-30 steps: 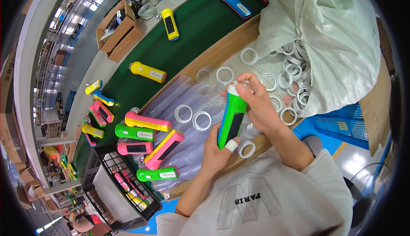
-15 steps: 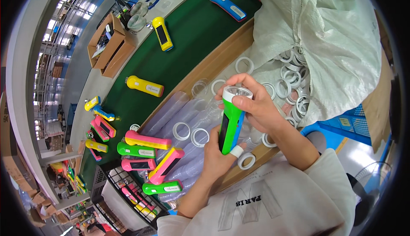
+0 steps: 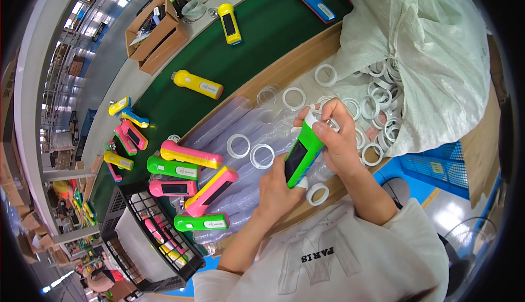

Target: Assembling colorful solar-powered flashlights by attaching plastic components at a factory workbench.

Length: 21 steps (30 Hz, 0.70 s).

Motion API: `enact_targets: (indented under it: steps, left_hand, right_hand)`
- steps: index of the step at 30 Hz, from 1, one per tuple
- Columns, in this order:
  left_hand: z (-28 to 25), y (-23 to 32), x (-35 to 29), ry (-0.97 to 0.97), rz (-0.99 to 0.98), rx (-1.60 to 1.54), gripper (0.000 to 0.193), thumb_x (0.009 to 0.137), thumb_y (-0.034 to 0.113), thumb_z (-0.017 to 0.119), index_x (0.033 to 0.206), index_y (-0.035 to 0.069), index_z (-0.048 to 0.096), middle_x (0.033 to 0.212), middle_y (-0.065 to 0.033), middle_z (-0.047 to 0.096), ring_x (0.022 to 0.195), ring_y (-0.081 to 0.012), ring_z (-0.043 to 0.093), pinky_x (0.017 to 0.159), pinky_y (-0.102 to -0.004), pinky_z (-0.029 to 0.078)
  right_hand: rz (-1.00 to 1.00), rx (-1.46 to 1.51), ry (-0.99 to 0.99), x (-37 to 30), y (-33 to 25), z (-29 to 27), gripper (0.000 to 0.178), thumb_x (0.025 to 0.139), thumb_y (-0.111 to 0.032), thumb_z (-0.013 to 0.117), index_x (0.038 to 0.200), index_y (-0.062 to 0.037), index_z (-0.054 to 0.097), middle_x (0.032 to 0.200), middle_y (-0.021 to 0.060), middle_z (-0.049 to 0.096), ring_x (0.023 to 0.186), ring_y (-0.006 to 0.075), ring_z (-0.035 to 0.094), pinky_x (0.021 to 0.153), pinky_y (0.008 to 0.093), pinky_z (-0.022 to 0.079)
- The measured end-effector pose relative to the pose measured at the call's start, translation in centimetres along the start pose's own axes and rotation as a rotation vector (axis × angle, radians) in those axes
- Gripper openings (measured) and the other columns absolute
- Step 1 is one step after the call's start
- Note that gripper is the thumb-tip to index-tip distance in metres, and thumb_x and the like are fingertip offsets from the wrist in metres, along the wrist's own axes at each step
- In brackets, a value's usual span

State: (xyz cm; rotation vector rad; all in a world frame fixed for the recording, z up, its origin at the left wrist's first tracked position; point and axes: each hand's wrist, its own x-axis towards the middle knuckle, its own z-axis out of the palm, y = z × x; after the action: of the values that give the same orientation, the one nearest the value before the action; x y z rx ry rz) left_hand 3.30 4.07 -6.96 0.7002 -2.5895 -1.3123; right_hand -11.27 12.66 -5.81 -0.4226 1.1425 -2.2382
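Mid-frame, the left hand [image 3: 276, 189] grips the torch [image 3: 310, 144], the right hand [image 3: 341, 138] its ring [image 3: 310, 118]; uneven pressure could skew it.

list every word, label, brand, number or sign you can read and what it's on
White shirt: bold dark lettering, legible but not copied here; fainter print is blurred.
Label-up yellow flashlight, blue flashlight, lowest green flashlight: white labels, too small to read.
Blue crate: pale label, too small.
Brown carton, left edge: cropped, blurred characters.
Held green flashlight: none visible.
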Motion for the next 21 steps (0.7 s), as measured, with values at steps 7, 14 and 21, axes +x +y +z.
enact_targets:
  steps: [7, 14, 21]
  left_hand:
    - [-2.9, 0.4, 2.4, -0.258, -0.388, -0.697, 0.061, 0.075, 0.013, 0.073, 0.127, 0.008, 0.04, 0.085, -0.0045, 0.059, 0.064, -0.0134, 0.056, 0.051, -0.0272, 0.043]
    - [-6.3, -1.4, 15.1, 0.464, 0.327, 0.528, 0.067, 0.08, 0.014, 0.069, 0.138, 0.003, 0.036, 0.115, -0.0238, 0.05, 0.105, -0.0391, 0.051, 0.089, -0.0426, 0.043]
    - [-3.4, -1.5, 16.6, -0.045, 0.405, 0.87, 0.039, 0.071, 0.006, 0.069, 0.109, 0.006, 0.062, 0.11, -0.0112, 0.056, 0.104, -0.0318, 0.052, 0.086, -0.0448, 0.044]
  right_hand:
    - [0.1, -0.313, -0.054, 4.3, -1.8, -2.0, 0.042, 0.088, -0.033, 0.068, 0.113, -0.0034, 0.052, 0.103, 0.0098, 0.06, 0.098, 0.0205, 0.058, 0.083, 0.0331, 0.048]
    - [-0.373, -1.945, -0.046, 9.6, 0.3, -8.7, 0.03, 0.074, -0.027, 0.074, 0.09, -0.0027, 0.065, 0.096, 0.0179, 0.061, 0.096, 0.0367, 0.055, 0.081, 0.0427, 0.047]
    - [-0.285, -1.347, -0.108, 9.8, -0.9, -8.0, 0.029, 0.082, -0.027, 0.069, 0.077, 0.0003, 0.061, 0.085, 0.0175, 0.057, 0.083, 0.0272, 0.057, 0.071, 0.0375, 0.048]
